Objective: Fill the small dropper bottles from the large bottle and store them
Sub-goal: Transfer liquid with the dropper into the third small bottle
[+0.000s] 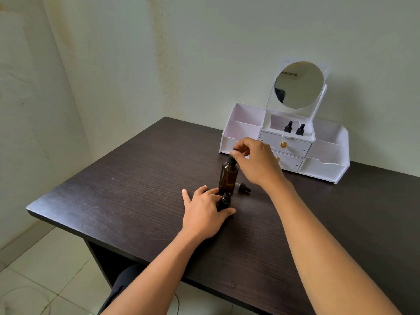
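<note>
Where left hand [202,214] grips, small dropper bottle [225,199] half hidden.

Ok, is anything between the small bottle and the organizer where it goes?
Yes: the large bottle stands right behind the small bottle, the right hand pinching its dropper top; the organizer lies beyond.

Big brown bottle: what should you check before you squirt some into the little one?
1. Cap off the little bottle: ok.
2. The left hand holds it steady: ok.
3. The big bottle stands upright on the table: ok.
4. The right hand pinches its dropper: ok.
5. Liquid inside the dropper: cannot tell.
6. The little cap lies near, beside the big bottle: ok.
</note>
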`<state>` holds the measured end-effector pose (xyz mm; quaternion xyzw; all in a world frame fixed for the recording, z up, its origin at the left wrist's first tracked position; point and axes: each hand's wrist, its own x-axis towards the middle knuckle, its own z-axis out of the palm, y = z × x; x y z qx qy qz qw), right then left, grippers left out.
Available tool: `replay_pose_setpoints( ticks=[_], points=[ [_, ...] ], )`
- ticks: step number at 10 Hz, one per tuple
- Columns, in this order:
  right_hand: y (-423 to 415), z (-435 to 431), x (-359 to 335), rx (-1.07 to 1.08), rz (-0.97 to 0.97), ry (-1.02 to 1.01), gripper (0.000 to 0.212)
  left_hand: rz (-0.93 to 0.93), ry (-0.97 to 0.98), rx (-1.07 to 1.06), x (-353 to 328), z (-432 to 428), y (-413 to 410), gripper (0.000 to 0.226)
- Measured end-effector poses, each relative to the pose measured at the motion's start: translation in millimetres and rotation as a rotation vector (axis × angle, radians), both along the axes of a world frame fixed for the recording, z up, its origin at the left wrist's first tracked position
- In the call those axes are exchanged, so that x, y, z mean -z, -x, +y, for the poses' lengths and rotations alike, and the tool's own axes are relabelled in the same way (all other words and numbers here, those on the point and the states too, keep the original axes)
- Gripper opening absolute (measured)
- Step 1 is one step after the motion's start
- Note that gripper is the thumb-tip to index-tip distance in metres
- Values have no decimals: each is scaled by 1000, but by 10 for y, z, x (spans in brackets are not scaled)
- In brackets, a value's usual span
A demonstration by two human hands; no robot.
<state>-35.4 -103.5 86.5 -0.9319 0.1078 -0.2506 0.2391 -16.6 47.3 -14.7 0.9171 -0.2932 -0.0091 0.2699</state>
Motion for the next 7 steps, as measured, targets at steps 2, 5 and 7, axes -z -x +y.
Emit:
replay_pose_setpoints(
  ticks=[2,5,7],
  points=[
    [-13,-5,-7,-7,-24,-14,17,1,3,-1,3,9,3,48],
    [-22,-28,21,-17,-42,26,8,-10,-5,1,10,-2,2,48],
    [-17,-26,7,-28,-73,-18,24,-10,3,1,11,7,6,48]
  ],
)
